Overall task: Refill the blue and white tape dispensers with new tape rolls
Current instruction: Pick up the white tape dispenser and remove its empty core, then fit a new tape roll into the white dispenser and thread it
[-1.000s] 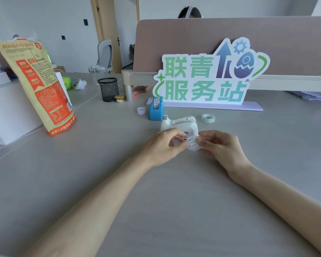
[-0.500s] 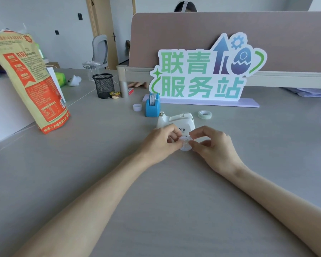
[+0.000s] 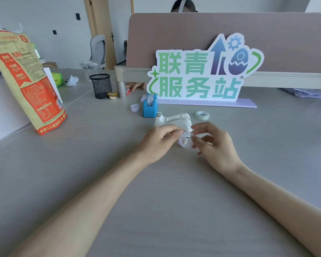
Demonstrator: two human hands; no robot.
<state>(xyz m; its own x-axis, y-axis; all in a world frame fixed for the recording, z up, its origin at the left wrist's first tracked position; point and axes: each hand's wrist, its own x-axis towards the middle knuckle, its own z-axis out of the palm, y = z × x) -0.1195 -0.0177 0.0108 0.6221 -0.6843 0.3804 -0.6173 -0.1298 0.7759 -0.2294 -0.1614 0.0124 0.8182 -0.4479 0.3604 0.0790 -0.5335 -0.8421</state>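
A small clear tape roll is pinched between my left hand and my right hand, just above the grey table. Directly behind my fingers stands the white tape dispenser, its lower part hidden by my hands. The blue tape dispenser stands further back to the left, with a roll showing in its top. A spare white tape roll lies flat to the right of the white dispenser. A small white ring-shaped core rests left of the blue dispenser.
A tall orange and tan bag stands at the left. A black mesh cup and a small yellow-lidded tub sit at the back left. A green-lettered sign stands before a partition, with a person's head behind it.
My hands have shifted slightly while working the clear roll between the fingertips; the roll has turned and my right fingers have spread a little. The camera has tilted.
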